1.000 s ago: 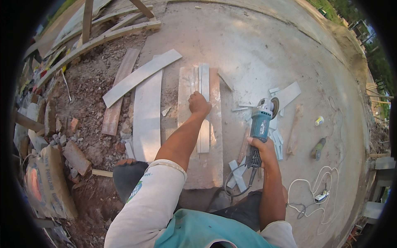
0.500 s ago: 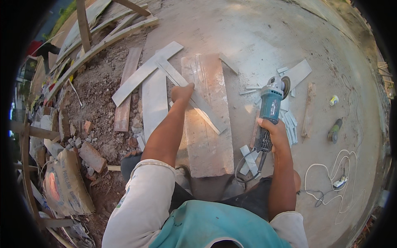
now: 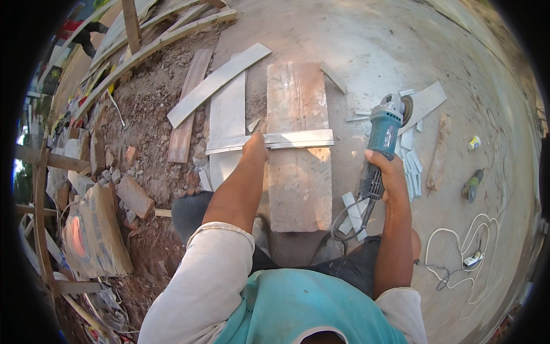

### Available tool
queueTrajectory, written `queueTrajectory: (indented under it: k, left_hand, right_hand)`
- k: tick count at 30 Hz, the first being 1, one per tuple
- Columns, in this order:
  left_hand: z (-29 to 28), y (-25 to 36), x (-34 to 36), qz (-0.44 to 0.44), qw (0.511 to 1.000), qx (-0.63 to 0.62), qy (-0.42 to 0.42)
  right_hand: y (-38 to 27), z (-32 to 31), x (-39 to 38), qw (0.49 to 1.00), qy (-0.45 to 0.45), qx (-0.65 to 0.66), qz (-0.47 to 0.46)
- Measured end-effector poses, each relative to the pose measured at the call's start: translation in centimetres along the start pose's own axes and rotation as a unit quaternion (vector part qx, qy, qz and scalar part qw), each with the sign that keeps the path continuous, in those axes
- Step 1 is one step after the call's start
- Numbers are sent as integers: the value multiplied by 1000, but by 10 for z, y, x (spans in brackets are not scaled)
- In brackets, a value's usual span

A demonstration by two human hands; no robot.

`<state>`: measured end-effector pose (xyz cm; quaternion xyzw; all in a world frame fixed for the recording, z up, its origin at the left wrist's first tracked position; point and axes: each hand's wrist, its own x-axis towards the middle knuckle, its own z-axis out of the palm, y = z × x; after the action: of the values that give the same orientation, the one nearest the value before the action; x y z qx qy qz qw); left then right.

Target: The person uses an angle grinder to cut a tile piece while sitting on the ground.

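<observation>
Tile strips point(image 3: 301, 139) have swung to nine-to-three o'clock, the nearer left hand point(image 3: 255, 150) closed on them, the right hand point(image 3: 389, 171) wrapped round an angle grinder point(image 3: 384, 135).

Bright daylt.; we log sun patch on reddish-brown rectangular slab point(image 3: 299, 192), soft shadows; fisheye bend, blk. rim, edges blurry.

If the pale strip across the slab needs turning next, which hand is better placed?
Probably the left: the left hand grips the pale strip just left of the slab, while the right hand is farther off, wrapped around the grinder.
</observation>
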<state>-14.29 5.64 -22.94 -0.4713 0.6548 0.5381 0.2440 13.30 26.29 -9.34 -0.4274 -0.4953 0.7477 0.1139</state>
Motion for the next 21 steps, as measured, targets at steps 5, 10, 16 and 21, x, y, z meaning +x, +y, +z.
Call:
queueTrajectory:
  k: [5, 10, 16, 21]
  left_hand:
    - [-18, -4, 2, 32, 988, 151, -7]
    - [-49, 27, 33, 298, 840, 454, -16]
    - [-54, 47, 50, 477, 563, 671, -64]
    - [-66, 47, 63, 481, 550, 671, -130]
  right_hand:
    - [2, 5, 5, 1000, -10, 15, 11]
    - [4, 10, 7, 1000, -17, 13, 20]
    - [5, 18, 7, 1000, -4, 7, 9]
    - [3, 17, 5, 1000, 2, -2, 15]
